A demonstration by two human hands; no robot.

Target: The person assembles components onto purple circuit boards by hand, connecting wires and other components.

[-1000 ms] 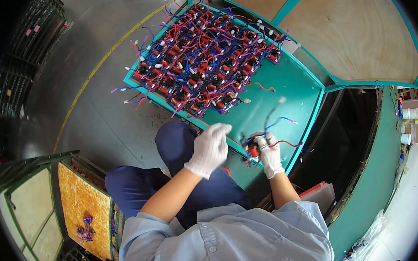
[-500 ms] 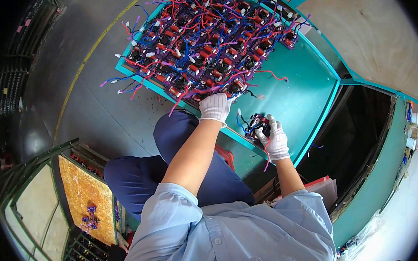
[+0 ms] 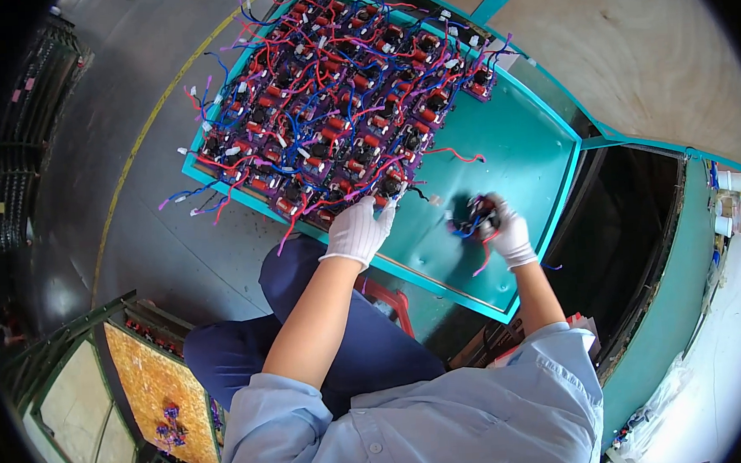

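In my right hand (image 3: 511,233), gloved in white, is a small circuit board (image 3: 476,216) with dark and red parts and blue and red wires. It is above the bare side of the teal tray (image 3: 522,150), and both are somewhat smeared by motion. My left hand (image 3: 359,232), also gloved, rests at the near edge of the packed circuit boards (image 3: 330,132). Its thumb stands apart from the fingers, whose tips touch the nearest boards. Those boards are purple, with red and black parts and loose red, blue and purple wires hanging over the tray's rim.
A plywood panel (image 3: 623,55) stands beyond the tray at the right. A teal-sided bench (image 3: 660,316) lies farther right, across a dark gap. At lower left, a cart with a yellowish board (image 3: 162,397) carries a few purple parts. A red stool (image 3: 389,302) is below the tray.
My right hand has lifted the circuit board and carried it up and right over the tray. My left hand's thumb has spread from its fingers. The view has shifted slightly.
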